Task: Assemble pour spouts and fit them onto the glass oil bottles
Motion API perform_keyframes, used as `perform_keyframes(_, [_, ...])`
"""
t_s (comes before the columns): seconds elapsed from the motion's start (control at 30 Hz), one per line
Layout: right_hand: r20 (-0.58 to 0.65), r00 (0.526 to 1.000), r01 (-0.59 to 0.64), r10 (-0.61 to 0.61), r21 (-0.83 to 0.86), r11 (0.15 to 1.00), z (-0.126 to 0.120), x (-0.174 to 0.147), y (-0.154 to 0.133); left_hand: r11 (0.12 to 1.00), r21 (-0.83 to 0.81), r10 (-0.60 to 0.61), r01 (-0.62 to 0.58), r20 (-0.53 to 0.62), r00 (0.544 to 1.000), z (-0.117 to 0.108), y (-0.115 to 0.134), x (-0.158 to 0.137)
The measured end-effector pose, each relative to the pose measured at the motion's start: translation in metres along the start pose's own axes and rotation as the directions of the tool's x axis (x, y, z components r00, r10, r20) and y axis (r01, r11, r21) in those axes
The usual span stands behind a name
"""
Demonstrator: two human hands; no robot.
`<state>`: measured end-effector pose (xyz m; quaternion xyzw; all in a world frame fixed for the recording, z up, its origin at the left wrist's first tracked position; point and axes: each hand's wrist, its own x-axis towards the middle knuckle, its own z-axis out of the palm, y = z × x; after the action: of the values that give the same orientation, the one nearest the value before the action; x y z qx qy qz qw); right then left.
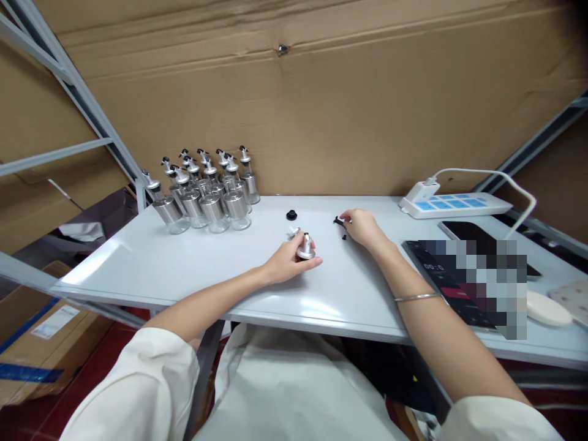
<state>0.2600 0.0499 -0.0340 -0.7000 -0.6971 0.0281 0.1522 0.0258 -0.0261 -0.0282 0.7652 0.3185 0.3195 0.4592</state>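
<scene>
My left hand (285,262) is closed around a silver pourer spout (307,247) with a wide round base, held low over the white table. To its right, my right hand (362,228) pinches a small black part (339,221) at the tabletop. Another tiny black piece (344,237) lies just below those fingertips. Behind my left hand, a round black stopper (291,215) sits on the table. Several glass and steel oil bottles (214,211), fitted with silver spouts and black tips, stand grouped at the back left.
A white power strip (454,205) with a plugged-in charger and cable lies at the back right. In front of it are a dark phone (487,245), a partly blurred screen device (441,282) and a round white object (546,308). Cardboard (331,110) walls the table's back.
</scene>
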Motion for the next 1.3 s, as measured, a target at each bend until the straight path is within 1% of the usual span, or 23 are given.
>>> perform_keyframes(0.1, [-0.003,1.000,0.004,-0.004,0.014,1.000,0.002,0.000,0.001,0.998,-0.026,0.048,-0.050,-0.050,0.998,0.001,-0.003,0.001])
perform_keyframes(0.2, [-0.013,1.000,0.016,-0.016,0.031,0.999,0.002,-0.003,0.002,0.996,-0.027,0.083,-0.085,-0.063,0.995,0.002,-0.004,0.001])
perform_keyframes(0.43, [-0.040,0.999,0.015,-0.013,0.068,0.998,-0.001,-0.006,0.000,0.999,0.008,0.052,-0.052,-0.062,0.997,0.001,0.002,0.002])
perform_keyframes(0.57, [-0.102,0.995,0.025,-0.015,0.102,0.994,-0.005,-0.005,-0.004,0.994,0.051,0.097,-0.093,-0.080,0.992,0.000,0.000,0.003])
perform_keyframes(0.63, [-0.163,0.986,0.055,-0.025,0.182,0.982,-0.011,-0.007,-0.010,0.992,0.053,0.122,-0.118,-0.080,0.989,0.000,-0.001,0.003])
perform_keyframes(0.67, [-0.194,0.980,0.085,-0.034,0.262,0.961,-0.015,-0.009,-0.015,0.991,0.047,0.127,-0.124,-0.076,0.989,0.000,-0.001,0.003])
perform_keyframes(0.7, [-0.213,0.976,0.122,-0.044,0.370,0.921,-0.019,-0.012,-0.020,0.992,0.035,0.125,-0.123,-0.069,0.990,-0.001,-0.001,0.004])
perform_keyframes(0.73, [-0.210,0.976,0.152,-0.054,0.486,0.860,-0.024,-0.015,-0.025,0.993,0.020,0.115,-0.114,-0.060,0.992,-0.001,-0.002,0.004])
perform_keyframes(0.77, [-0.173,0.981,0.172,-0.083,0.596,0.784,-0.029,-0.020,-0.031,0.995,0.004,0.101,-0.101,-0.053,0.994,-0.001,-0.002,0.004])
perform_keyframes(0.8, [-0.101,0.986,0.164,-0.130,0.688,0.707,-0.033,-0.025,-0.036,0.996,-0.013,0.086,-0.086,-0.047,0.995,-0.001,-0.003,0.003])
perform_keyframes(0.83, [-0.016,0.981,0.138,-0.192,0.753,0.643,-0.038,-0.030,-0.041,0.997,-0.031,0.073,-0.075,-0.045,0.996,-0.001,-0.003,0.003])
perform_keyframes(0.87, [0.067,0.960,0.112,-0.271,0.798,0.592,-0.041,-0.034,-0.044,0.997,-0.049,0.064,-0.066,-0.047,0.997,0.000,-0.004,0.003])
perform_keyframes(0.9, [0.135,0.926,0.089,-0.352,0.829,0.552,-0.044,-0.038,-0.047,0.996,-0.064,0.059,-0.062,-0.053,0.997,0.000,-0.004,0.003])
perform_keyframes(0.93, [0.175,0.891,0.076,-0.418,0.851,0.519,-0.046,-0.041,-0.049,0.995,-0.077,0.056,-0.061,-0.058,0.997,0.000,-0.004,0.003])
perform_keyframes(0.97, [0.195,0.864,0.069,-0.464,0.868,0.492,-0.047,-0.043,-0.050,0.994,-0.090,0.055,-0.061,-0.062,0.997,0.000,-0.004,0.003])
perform_keyframes(1.0, [0.201,0.846,0.065,-0.493,0.881,0.470,-0.047,-0.043,-0.050,0.993,-0.100,0.055,-0.061,-0.063,0.996,0.000,-0.005,0.003])
perform_keyframes(1.03, [0.198,0.839,0.062,-0.507,0.890,0.451,-0.047,-0.044,-0.050,0.992,-0.108,0.056,-0.062,-0.065,0.996,0.000,-0.005,0.003])
perform_keyframes(1.17, [0.202,0.823,0.044,-0.531,0.909,0.414,-0.044,-0.043,-0.050,0.994,-0.089,0.062,-0.067,-0.055,0.997,0.001,-0.006,0.003])
perform_keyframes(1.3, [0.183,0.822,0.056,-0.539,0.916,0.397,-0.040,-0.043,-0.055,0.999,-0.021,0.028,-0.028,-0.018,0.999,0.001,-0.007,0.002])
